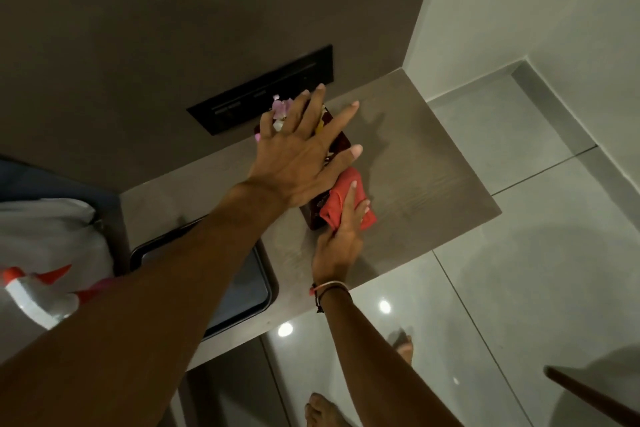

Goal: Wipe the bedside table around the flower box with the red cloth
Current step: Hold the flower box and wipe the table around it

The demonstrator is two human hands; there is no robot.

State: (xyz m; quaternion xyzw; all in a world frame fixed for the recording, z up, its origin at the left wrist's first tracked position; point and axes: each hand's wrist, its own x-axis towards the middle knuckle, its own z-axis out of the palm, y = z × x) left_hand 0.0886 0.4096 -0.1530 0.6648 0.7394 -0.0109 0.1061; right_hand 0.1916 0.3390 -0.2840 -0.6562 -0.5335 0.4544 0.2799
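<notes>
The flower box [313, 218] is a dark red box with pink and white blossoms [278, 107], standing on the grey-brown bedside table [415, 166] near the wall. My left hand [301, 156] is spread over the top of the box, fingers apart, hiding most of it. Whether it rests on the box or hovers above it I cannot tell. The red cloth [334, 201] lies bunched on the tabletop, against the box's right front side. My right hand [337, 246] presses down on the cloth with its fingers over it.
A black switch panel [263, 90] is set in the wall behind the box. A dark tray [242, 284] lies on the table's left part. A spray bottle [31, 298] and white bedding [52, 229] are at left. Glossy floor tiles [519, 288] lie beyond the table's edge.
</notes>
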